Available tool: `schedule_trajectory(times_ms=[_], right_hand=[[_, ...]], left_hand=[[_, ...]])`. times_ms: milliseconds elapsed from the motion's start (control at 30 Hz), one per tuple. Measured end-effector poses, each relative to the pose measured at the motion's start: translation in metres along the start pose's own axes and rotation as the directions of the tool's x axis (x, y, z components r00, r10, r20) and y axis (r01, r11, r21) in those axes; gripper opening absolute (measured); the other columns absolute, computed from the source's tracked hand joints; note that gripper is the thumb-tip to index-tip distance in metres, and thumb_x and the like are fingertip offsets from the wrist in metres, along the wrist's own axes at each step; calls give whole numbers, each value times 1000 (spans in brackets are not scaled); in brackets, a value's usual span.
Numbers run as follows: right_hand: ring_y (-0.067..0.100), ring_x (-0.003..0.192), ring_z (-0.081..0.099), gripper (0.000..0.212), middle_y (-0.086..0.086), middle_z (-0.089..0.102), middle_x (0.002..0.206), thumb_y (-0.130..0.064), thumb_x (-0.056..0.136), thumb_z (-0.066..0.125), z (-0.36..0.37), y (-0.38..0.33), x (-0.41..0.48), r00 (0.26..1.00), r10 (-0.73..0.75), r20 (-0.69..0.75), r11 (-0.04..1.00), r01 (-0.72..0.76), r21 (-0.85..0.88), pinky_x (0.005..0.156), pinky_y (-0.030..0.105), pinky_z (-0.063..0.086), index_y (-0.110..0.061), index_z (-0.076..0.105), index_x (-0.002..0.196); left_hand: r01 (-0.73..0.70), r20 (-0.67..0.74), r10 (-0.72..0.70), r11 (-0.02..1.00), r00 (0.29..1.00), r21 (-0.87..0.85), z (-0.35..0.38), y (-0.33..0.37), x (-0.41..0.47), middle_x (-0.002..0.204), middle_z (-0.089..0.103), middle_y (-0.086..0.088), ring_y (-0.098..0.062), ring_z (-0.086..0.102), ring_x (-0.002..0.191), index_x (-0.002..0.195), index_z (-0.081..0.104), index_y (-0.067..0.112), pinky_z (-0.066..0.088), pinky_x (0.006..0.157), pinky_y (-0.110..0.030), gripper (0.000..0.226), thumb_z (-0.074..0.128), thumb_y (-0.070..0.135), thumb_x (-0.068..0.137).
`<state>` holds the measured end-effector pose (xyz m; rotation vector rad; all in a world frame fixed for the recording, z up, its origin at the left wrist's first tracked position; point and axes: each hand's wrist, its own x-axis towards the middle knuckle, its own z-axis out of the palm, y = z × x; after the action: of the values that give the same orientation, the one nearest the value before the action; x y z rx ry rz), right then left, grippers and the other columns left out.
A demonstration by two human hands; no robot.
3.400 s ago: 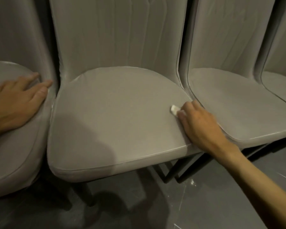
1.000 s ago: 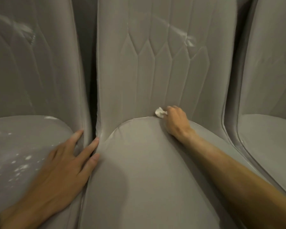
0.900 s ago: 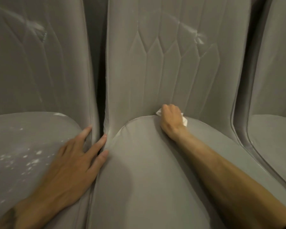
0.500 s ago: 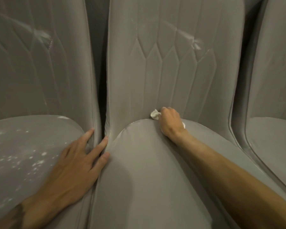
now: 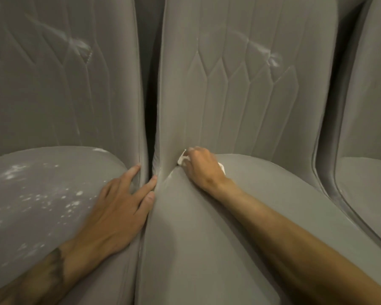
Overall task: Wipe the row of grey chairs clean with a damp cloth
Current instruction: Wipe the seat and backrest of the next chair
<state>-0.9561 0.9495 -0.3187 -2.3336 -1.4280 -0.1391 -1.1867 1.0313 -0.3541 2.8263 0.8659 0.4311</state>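
Left of the middle chair [image 5: 207,249], the left chair [image 5: 42,216] has white specks all over its seat. My left hand [image 5: 114,214] lies flat on that seat's edge, tight against the middle chair, fingers straight and a bit spread, holding nothing. My right hand [image 5: 204,170] is curled tight round the cloth [image 5: 182,160], pressed into the middle chair's crease where seat meets back, at its left side. The right chair [image 5: 365,183] sits just beside it.
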Motion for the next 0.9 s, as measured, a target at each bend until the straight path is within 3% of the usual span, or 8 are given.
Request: schedule_trajectory(times_ms=[167,267,367,433,533,733,833,900], right_hand=[[26,94,62,20,6,68,103,-30,100,51,0,-24,-40,948,-305,90,951,298,82,83,35,49,-16,65,101],[28,100,60,16,9,67,109,-22,101,54,-15,-16,-25,968,-242,66,969,237,74,81,27,40,-12,65,107],[32,110,59,20,13,65,119,-18,101,52,-5,-28,-25,995,-100,25,995,100,9,93,37,45,-9,64,114],[28,107,60,19,10,66,116,-24,100,52,1,-43,-46,980,-193,42,980,191,48,91,38,48,-13,63,112],[13,97,58,17,-1,68,108,-30,99,54,-14,-44,-73,938,-332,95,930,309,197,78,19,37,-22,64,109],[28,115,55,24,9,59,124,-26,106,45,-10,-56,-51,999,34,7,997,-34,62,96,37,43,-12,59,121],[21,103,58,16,1,60,114,-31,102,46,6,-98,-105,971,-233,-57,961,239,139,84,29,44,-23,55,113],[11,95,57,14,-6,59,107,-37,101,45,2,-115,-130,910,-412,43,886,390,250,80,21,44,-30,53,110]], left_hand=[[-18,-5,18,1000,1000,17,2,-5,2,169,15,-1,-18,23,150,158,34,48,15,124,-37,60,20,51,100],[-44,-13,45,999,999,26,1,-9,0,167,23,-6,-23,31,148,157,40,43,21,122,-43,59,26,44,100],[-81,15,81,997,997,-8,-2,-15,3,166,21,-3,-23,33,147,156,40,46,20,124,-45,64,16,49,96],[-108,52,110,993,993,-41,-7,-24,10,164,18,1,-20,30,148,155,37,50,17,124,-42,68,12,54,93],[-195,78,195,981,978,-14,-16,-33,18,162,16,3,-19,32,146,154,37,52,19,122,-38,59,16,54,98],[-304,141,308,951,941,-47,-29,-52,27,165,16,5,-18,38,145,156,37,49,27,123,-36,47,37,39,110],[-345,168,359,932,918,-111,-38,-61,31,165,22,2,-18,41,144,155,43,41,33,121,-37,46,38,39,109],[-354,188,379,923,906,-151,-41,-63,33,164,23,4,-16,40,145,155,45,38,33,121,-37,48,37,43,108]])
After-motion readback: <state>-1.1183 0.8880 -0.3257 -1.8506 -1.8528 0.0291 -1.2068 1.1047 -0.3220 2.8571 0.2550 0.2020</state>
